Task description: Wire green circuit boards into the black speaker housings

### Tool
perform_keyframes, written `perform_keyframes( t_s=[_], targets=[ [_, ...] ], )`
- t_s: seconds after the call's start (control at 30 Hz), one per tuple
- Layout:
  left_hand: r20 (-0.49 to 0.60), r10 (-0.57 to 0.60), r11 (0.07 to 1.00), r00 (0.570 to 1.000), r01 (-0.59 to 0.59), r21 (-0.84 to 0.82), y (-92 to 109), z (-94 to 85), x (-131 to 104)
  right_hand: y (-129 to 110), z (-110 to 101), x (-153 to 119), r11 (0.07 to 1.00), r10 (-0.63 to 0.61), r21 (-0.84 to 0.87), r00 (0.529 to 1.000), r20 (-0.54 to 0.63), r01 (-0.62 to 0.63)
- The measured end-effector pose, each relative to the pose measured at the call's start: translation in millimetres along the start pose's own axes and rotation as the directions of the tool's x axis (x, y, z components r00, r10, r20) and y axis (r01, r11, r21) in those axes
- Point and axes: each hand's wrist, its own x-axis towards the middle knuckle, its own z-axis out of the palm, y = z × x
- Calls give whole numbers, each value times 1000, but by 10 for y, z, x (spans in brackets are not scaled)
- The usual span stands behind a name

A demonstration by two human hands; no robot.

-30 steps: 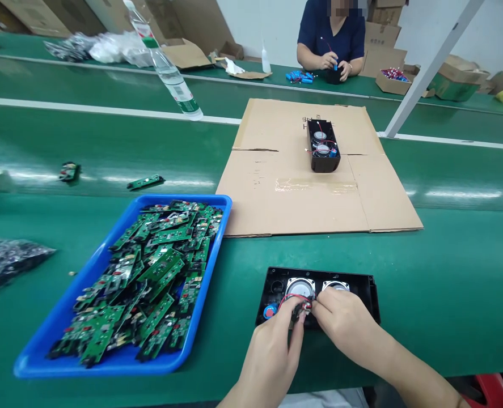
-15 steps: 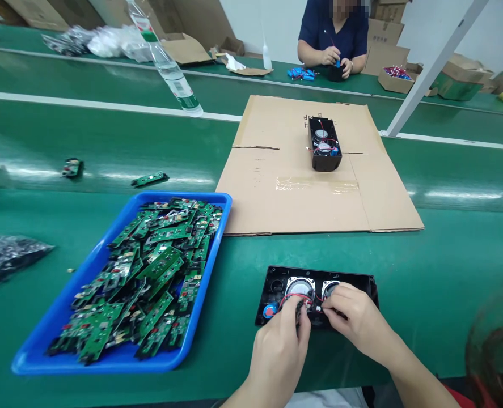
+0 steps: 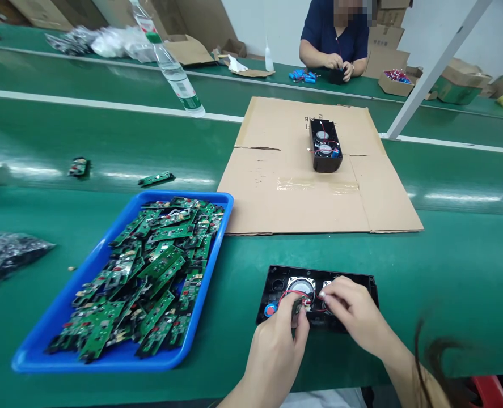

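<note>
Green conveyor bench [image 3: 447, 255] across the whole view. On it, a flat brown cardboard sheet [image 3: 302, 192] carrying a black speaker housing [image 3: 325, 148]. Near left, a blue plastic tray [image 3: 47, 345] heaped with green circuit boards [image 3: 149, 272]. At the near edge, an open black plastic speaker shell [image 3: 362, 283], two round silver drivers inside. Left hand [image 3: 277, 351] pinching a small wired circuit board [image 3: 298, 306] over the shell; right hand [image 3: 351, 314] curled, fingertips on the red wire [image 3: 288, 294] just beside it.

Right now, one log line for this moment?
left hand: pinching small board | right hand: on wires | black speaker housing on green table
</note>
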Motion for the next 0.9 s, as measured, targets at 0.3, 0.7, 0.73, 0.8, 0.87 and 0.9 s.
perform_keyframes(
  t_s=[0.3,0.7,0.73,0.8,0.87,0.9],
  targets=[
    [-62,106,990,992,-100,101,61,-79,62,1,197,6,814,-333,-492,942,39,309],
    [224,207,978,952,-197,-64,17,-246,175,11,115,-2,780,-274,-545,951,143,307],
    [243,210,977,947,-192,-97,10,-261,178,6,98,-1,820,-226,-505,964,143,268],
    [276,204,974,939,-167,-150,-7,-280,173,-10,68,6,879,-132,-433,974,185,202],
    [295,184,975,937,-135,-179,-24,-280,156,-23,56,17,902,-98,-390,967,235,186],
    [300,170,975,939,-117,-187,-30,-272,145,-24,59,21,904,-105,-381,965,241,194]
  ],
)
